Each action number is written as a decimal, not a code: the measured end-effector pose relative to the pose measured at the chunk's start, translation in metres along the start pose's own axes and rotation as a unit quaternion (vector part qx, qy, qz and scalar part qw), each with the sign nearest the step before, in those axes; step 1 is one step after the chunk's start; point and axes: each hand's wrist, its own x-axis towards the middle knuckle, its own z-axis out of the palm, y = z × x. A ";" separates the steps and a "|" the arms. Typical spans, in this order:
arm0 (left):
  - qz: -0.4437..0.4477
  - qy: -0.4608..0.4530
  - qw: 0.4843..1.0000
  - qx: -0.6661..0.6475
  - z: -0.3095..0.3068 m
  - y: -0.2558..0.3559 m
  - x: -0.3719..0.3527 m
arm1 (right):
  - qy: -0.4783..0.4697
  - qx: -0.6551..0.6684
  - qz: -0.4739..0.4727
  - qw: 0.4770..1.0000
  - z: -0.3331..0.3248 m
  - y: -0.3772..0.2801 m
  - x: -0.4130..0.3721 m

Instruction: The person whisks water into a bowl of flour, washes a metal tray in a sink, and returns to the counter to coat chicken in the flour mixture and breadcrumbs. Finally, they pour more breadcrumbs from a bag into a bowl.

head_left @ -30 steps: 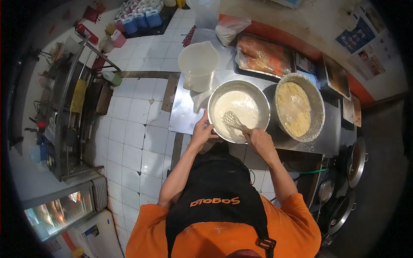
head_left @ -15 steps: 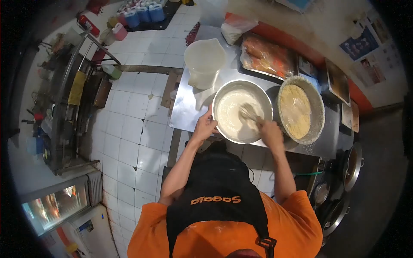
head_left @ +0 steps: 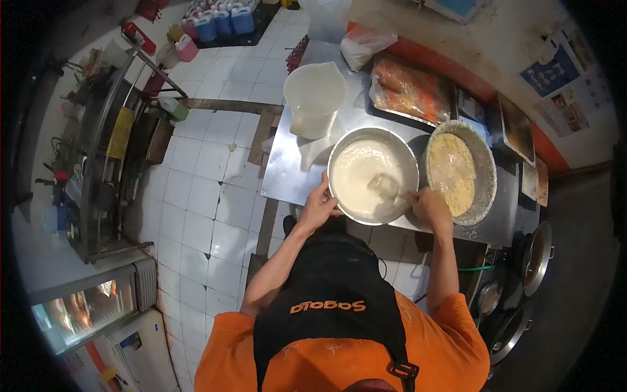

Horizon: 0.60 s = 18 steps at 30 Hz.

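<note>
A round metal bowl (head_left: 334, 145) of creamy white batter (head_left: 356, 163) sits at the front edge of the steel table. My left hand (head_left: 318, 208) grips the bowl's left rim, thumb and fingers closed on it. Over the right rim, my right hand (head_left: 431, 209) is closed around the handle of a whisk (head_left: 385, 185), whose wire head is coated and dips into the batter. Just right of that hand stands a larger basin (head_left: 486, 176) with yellowish crumbs (head_left: 450, 160) and a piece of clear plastic on them.
A translucent pitcher (head_left: 315, 98) stands behind the bowl to the left. At the back are a bag of white powder (head_left: 363, 49) and a tray of plastic-wrapped food (head_left: 410, 95). Metal pans (head_left: 538, 258) lie at right; a shelf rack (head_left: 108, 150) stands far left.
The whisk and my right hand have moved right and slightly down, toward the bowl's right rim. My left hand keeps its hold on the rim. The whole view has shifted slightly.
</note>
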 end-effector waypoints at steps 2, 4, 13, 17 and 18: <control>0.003 0.001 1.000 0.009 0.007 -0.002 -0.001 | 0.041 0.000 -0.012 0.999 0.066 0.022 0.035; -0.001 -0.004 1.000 0.020 0.003 -0.001 0.004 | 0.085 0.054 -0.139 0.985 0.075 0.007 0.039; 0.013 0.015 1.000 0.003 0.007 0.003 0.003 | 0.062 0.082 -0.150 0.983 0.059 -0.001 0.031; 0.003 0.033 0.999 -0.009 0.008 -0.003 -0.001 | -0.065 -0.001 0.001 0.998 -0.005 0.013 0.017; 0.002 0.032 0.999 -0.009 0.010 -0.004 -0.001 | 0.003 -0.030 -0.013 0.999 0.003 0.005 0.020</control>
